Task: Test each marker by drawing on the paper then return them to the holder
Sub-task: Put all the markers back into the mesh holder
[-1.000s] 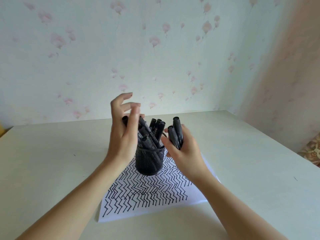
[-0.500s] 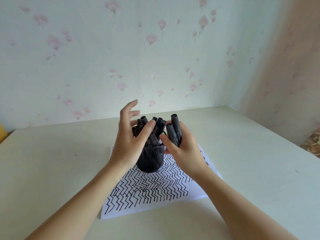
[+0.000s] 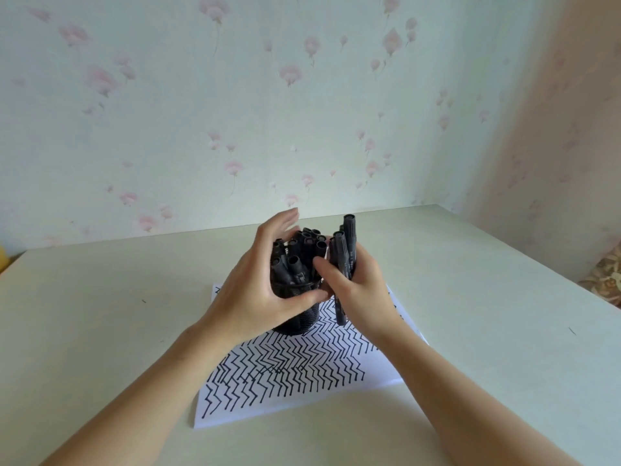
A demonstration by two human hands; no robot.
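1. The tabletop (image 3: 470, 280) stretches pale and mostly bare on every side of both hands; a sheet of paper (image 3: 379, 375) lies under them, covered in black zigzag lines, with some white margin left toward the wrists.
2. The mesh holder (image 3: 302, 317) stands on the far part of that paper, right in the left hand's palm and just left of the right hand. It is crammed with capped black markers (image 3: 304, 245), their ends poking up past the left fingertips.
3. The left hand (image 3: 262, 290) is wrapped around the holder, thumb pressed across its front and fingers spread up around the far side, steadying it.
4. The right hand (image 3: 356, 290) is closed around a small bundle of markers (image 3: 342, 264), held upright beside the holder's rim, their lower ends showing below the palm. How many, I can't quite count.
5. What might go wrong, to my eye: the holder looks nearly full, so pushing the bundle in at once could jam against the caps already there, tip the holder, or let one marker slip and roll away.
6. In the way: mainly those crowded caps, and the left fingers crossing the opening. Nothing else on the tabletop is near either hand.
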